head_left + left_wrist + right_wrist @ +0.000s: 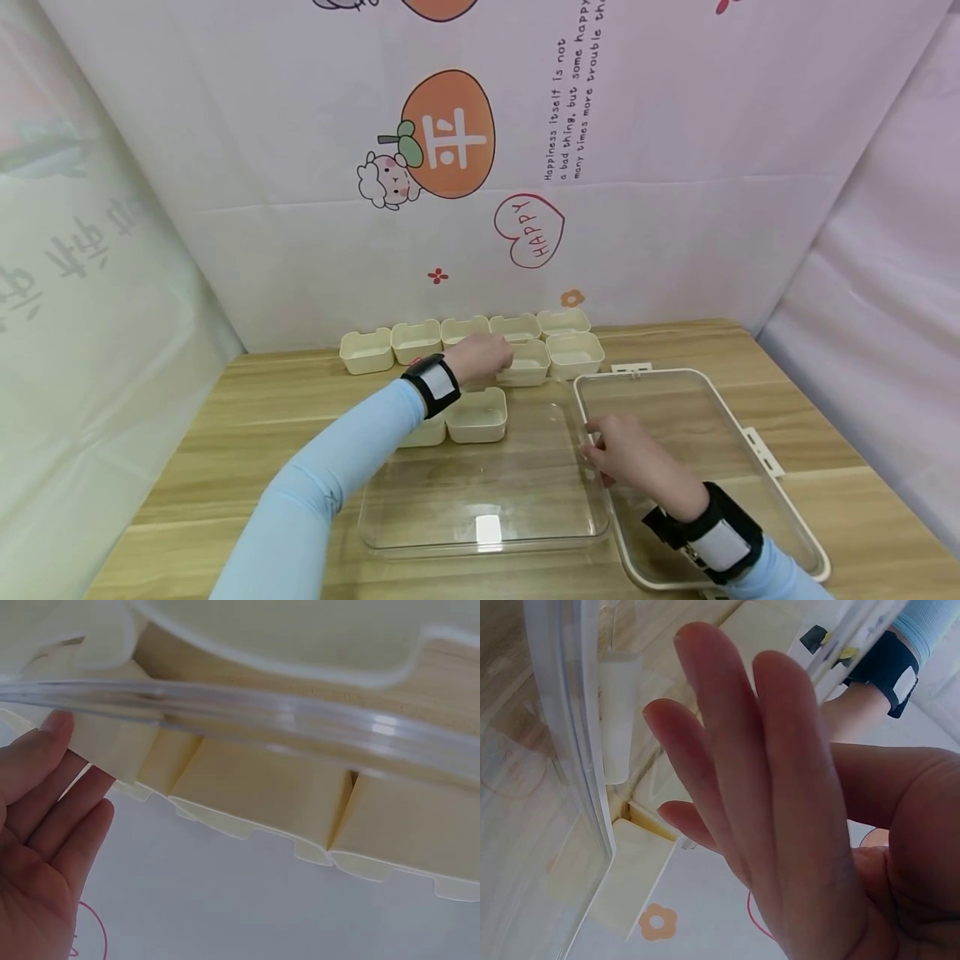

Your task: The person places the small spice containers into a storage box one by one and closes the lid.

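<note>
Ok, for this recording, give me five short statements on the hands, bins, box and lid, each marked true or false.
1. The left hand pinches a cream bin. True.
2. The clear box has no bins in it. False: two pale bins show inside the clear box.
3. The white-rimmed lid lies to the right of the clear box. True.
4. The right hand grips a bin. False: the right hand holds nothing, near the box's right edge.
5. Each wrist wears a black strap. True.
</note>
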`<state>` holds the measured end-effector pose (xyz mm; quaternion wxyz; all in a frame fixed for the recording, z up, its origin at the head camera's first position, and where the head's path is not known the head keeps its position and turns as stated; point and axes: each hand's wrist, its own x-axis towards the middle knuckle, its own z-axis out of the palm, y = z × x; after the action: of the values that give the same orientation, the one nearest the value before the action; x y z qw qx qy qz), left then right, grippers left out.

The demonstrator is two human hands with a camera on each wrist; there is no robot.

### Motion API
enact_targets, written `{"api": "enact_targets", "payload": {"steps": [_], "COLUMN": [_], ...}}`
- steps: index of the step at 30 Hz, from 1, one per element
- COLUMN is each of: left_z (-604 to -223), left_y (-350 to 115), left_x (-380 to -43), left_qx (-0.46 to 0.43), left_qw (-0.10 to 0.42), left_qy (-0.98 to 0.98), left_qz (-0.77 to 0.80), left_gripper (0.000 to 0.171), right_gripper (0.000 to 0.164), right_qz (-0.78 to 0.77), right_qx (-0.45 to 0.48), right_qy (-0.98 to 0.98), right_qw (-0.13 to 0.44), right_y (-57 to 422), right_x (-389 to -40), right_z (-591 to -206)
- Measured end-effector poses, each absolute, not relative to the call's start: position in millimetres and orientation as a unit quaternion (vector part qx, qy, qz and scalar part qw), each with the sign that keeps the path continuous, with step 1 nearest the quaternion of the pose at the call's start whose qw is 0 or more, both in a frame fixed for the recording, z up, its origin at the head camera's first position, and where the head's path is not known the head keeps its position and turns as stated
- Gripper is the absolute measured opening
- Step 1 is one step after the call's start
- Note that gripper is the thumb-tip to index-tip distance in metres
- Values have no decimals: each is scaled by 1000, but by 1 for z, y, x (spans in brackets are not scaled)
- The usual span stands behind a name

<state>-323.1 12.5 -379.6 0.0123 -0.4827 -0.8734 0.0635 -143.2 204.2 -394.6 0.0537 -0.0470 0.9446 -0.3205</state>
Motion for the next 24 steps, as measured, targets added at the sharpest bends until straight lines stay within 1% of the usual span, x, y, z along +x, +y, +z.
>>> {"api": "enact_targets", "payload": {"steps": [4, 15, 24], "left_z": [-375, -371, -366], "left_y": [11, 5, 2], "left_x": [-320, -314, -309], "left_qx": [-480, -486, -494], "left_qw": [11, 30, 40], "left_qy": [-874, -869, -864], "left_qz": [73, 86, 84], "left_gripper": [37, 30, 18], "right_gripper": [34, 32, 37], "right_qz": [-322, -329, -338], "right_qx": [-51, -47, -38], "right_qy": [944, 941, 938], "right_qw": [55, 60, 74], "right_y": [204, 204, 203], "right_x": [-143, -143, -143], "right_z": [-394, -395, -394]}}
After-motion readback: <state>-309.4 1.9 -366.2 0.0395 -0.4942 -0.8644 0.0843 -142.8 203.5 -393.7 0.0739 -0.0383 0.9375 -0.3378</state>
